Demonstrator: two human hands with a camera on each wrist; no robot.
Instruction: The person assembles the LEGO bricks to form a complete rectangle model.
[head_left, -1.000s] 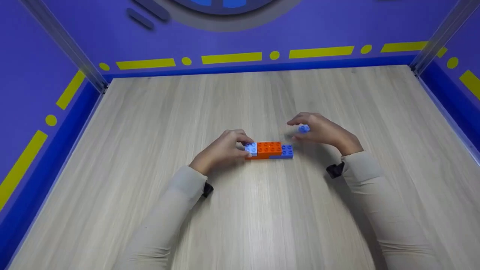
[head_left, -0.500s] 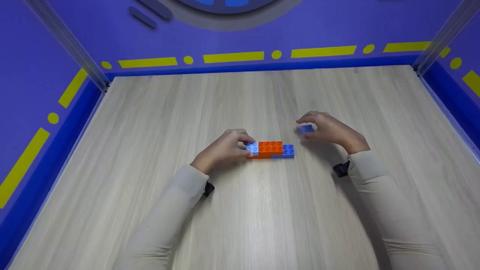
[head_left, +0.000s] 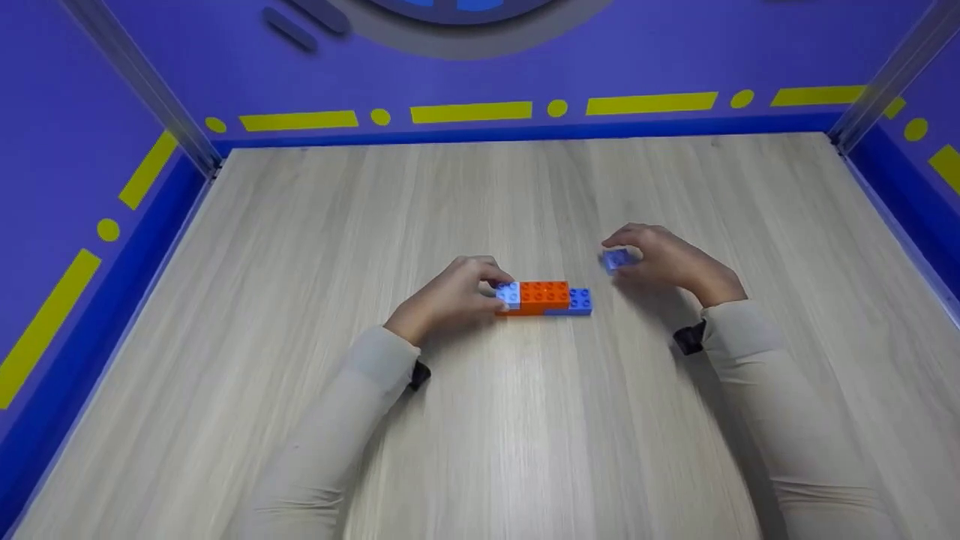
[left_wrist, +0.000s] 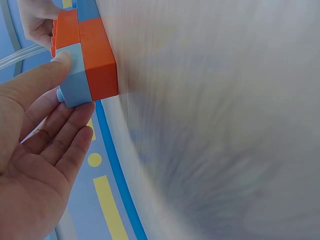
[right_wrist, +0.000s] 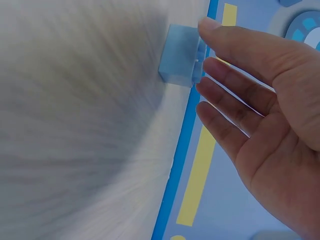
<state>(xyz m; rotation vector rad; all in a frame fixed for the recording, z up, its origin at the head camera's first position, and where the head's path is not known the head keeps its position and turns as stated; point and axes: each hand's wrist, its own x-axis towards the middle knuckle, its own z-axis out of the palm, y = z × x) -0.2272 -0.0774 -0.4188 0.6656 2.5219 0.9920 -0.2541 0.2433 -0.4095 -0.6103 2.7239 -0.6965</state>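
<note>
My left hand (head_left: 457,296) pinches the light blue brick (left_wrist: 75,72) at the left end of a built row on the table. Its thumb lies on one side of that brick, with the other fingers across from it. The row has an orange brick (head_left: 544,292) on top, another orange brick (left_wrist: 100,62) below, and a blue brick (head_left: 580,300) at the lower right end. Right of and beyond the row, a small separate blue brick (right_wrist: 181,55) sits on the table, studs up. My right hand (head_left: 667,259) hovers round it, fingers apart; its thumb tip is at the brick's upper edge.
The pale wood table (head_left: 480,420) is enclosed by blue-purple panels (head_left: 660,52) with yellow markings at the back and both sides. Metal posts (head_left: 157,90) stand at the back corners. Dark wrist devices (head_left: 688,337) hang under both sleeves.
The small blue brick, earlier between the right hand's fingers, now sits on the table, slightly farther right. The right hand has drawn back a little from it. The left hand keeps its pinch.
</note>
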